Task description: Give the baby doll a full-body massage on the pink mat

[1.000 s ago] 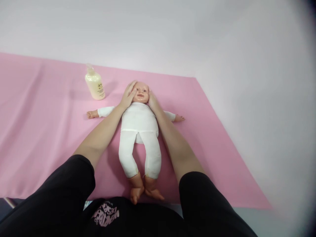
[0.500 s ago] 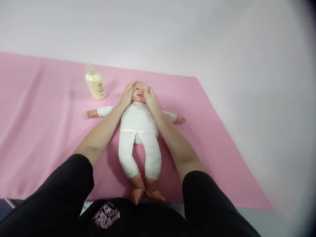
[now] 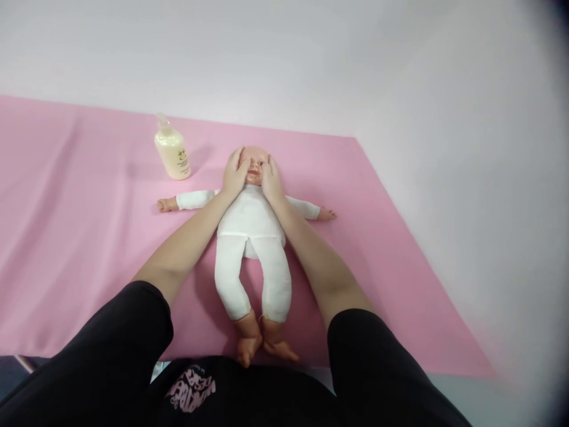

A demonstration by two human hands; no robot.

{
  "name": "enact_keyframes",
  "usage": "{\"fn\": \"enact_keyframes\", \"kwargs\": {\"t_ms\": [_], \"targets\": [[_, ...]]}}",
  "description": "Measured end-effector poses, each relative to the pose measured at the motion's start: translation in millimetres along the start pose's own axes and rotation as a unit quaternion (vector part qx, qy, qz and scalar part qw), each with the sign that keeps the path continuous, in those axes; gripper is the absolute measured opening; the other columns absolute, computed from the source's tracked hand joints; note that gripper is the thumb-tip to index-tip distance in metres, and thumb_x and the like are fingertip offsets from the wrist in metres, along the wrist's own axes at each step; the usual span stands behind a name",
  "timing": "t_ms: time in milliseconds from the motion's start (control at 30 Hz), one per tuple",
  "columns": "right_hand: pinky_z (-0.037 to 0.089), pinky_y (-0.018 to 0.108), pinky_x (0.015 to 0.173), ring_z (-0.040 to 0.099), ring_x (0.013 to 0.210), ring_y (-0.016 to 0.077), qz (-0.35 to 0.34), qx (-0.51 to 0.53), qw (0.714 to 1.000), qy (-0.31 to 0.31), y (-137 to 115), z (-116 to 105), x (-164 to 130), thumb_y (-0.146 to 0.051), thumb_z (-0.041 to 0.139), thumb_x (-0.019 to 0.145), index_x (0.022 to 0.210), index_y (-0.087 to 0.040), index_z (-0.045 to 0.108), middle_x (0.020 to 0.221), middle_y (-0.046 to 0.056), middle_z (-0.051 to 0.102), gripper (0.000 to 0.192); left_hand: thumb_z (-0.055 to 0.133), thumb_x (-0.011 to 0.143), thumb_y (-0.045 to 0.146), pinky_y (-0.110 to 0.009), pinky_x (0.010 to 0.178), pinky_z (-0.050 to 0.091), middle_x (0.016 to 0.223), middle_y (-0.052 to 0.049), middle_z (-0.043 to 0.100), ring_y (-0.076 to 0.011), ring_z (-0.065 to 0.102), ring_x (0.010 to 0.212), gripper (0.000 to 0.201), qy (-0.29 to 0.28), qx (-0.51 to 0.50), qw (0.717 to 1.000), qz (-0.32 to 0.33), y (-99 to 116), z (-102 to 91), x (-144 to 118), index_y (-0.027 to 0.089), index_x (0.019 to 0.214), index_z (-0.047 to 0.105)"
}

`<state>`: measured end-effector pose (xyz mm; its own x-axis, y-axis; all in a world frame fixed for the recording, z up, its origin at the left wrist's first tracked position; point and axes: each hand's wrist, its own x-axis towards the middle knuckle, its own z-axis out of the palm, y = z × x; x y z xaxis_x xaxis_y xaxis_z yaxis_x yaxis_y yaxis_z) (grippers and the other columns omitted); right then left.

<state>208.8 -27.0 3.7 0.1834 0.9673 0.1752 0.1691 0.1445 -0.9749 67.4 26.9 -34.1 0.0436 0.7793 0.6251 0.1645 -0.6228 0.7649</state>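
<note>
A baby doll (image 3: 249,213) in a white cloth suit lies on its back on the pink cloth, arms spread and feet towards me. Both my hands cup its face from the sides. My left hand (image 3: 235,176) lies along the cheek at the left of the view, fingers stretched towards the top of the head and thumb over one eye. Along the other cheek rests my right hand (image 3: 271,179), fingers extended and thumb close to the mouth. Between the thumbs, the nose, mouth and one eye show. Neither hand grips anything.
A pump bottle (image 3: 173,155) of pale yellow liquid stands on the cloth to the left of the doll's head. The pink cloth (image 3: 382,273) covers the table, its right edge slanting down the view. A pale wall or floor surface lies beyond.
My left thumb has moved inward over the eye on the left, which showed before. The right thumb has slid outward and down, uncovering the other eye. The bottle stays put.
</note>
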Motion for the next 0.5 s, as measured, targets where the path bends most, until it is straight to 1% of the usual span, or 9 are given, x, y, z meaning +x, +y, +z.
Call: {"fn": "enact_keyframes", "kwargs": {"t_ms": [67, 167, 267, 367, 433, 500], "targets": [[0.013, 0.044, 0.139, 0.023, 0.166, 0.0238, -0.004, -0.002, 1.000, 0.006, 1.7, 0.1, 1.7, -0.070, 0.036, 0.098, 0.161, -0.018, 0.038, 0.174, 0.008, 0.035, 0.082, 0.044, 0.098, 0.077, -0.048, 0.132, 0.028, 0.158, -0.012, 0.056, -0.0299, 0.045, 0.153, 0.070, 0.011, -0.013, 1.000, -0.023, 3.3, -0.2, 0.0, 0.028, 0.145, 0.058], [0.020, 0.042, 0.137, 0.035, 0.161, 0.0218, -0.023, -0.013, 1.000, 0.013, 6.0, -4.1, 4.6, -0.060, 0.032, 0.102, 0.157, -0.013, 0.045, 0.169, 0.012, 0.043, 0.074, 0.051, 0.094, 0.080, -0.045, 0.132, 0.028, 0.155, -0.010, 0.058, -0.0298, 0.046, 0.152, 0.069, 0.029, -0.045, 0.996, -0.065, 9.4, -1.6, 0.3, 0.028, 0.137, 0.064], [0.029, 0.042, 0.134, 0.047, 0.154, 0.0216, -0.048, -0.017, 0.999, 0.012, 11.7, -10.5, 6.4, -0.059, 0.032, 0.102, 0.148, -0.016, 0.055, 0.161, 0.012, 0.055, 0.067, 0.054, 0.092, 0.078, -0.044, 0.132, 0.028, 0.153, -0.009, 0.059, -0.0292, 0.047, 0.151, 0.066, 0.035, -0.072, 0.994, -0.078, 11.3, -3.0, 0.4, 0.028, 0.134, 0.066], [0.036, 0.046, 0.130, 0.056, 0.145, 0.0224, -0.058, -0.011, 0.998, 0.011, 14.7, -14.0, 5.7, -0.062, 0.033, 0.102, 0.138, -0.023, 0.064, 0.150, 0.010, 0.065, 0.062, 0.050, 0.094, 0.077, -0.045, 0.129, 0.034, 0.151, -0.011, 0.061, -0.0295, 0.051, 0.148, 0.067, 0.038, -0.097, 0.991, -0.089, 8.8, -3.3, 0.6, 0.024, 0.133, 0.066], [0.040, 0.047, 0.127, 0.061, 0.138, 0.0228, -0.056, -0.006, 0.998, 0.016, 12.3, -13.4, 3.1, -0.060, 0.030, 0.103, 0.131, -0.022, 0.066, 0.144, 0.011, 0.069, 0.060, 0.049, 0.094, 0.077, -0.047, 0.127, 0.038, 0.147, -0.014, 0.064, -0.0304, 0.055, 0.144, 0.068, 0.052, -0.107, 0.988, -0.103, 7.7, -3.7, 0.7, 0.022, 0.131, 0.066], [0.043, 0.047, 0.124, 0.063, 0.135, 0.0235, -0.061, -0.006, 0.998, 0.008, 5.4, -11.1, -1.0, -0.059, 0.029, 0.104, 0.128, -0.019, 0.066, 0.140, 0.013, 0.070, 0.059, 0.051, 0.093, 0.079, -0.048, 0.126, 0.039, 0.143, -0.014, 0.066, -0.0309, 0.058, 0.141, 0.068, 0.072, -0.099, 0.987, -0.101, 9.5, -5.2, 0.1, 0.022, 0.126, 0.068]]}}
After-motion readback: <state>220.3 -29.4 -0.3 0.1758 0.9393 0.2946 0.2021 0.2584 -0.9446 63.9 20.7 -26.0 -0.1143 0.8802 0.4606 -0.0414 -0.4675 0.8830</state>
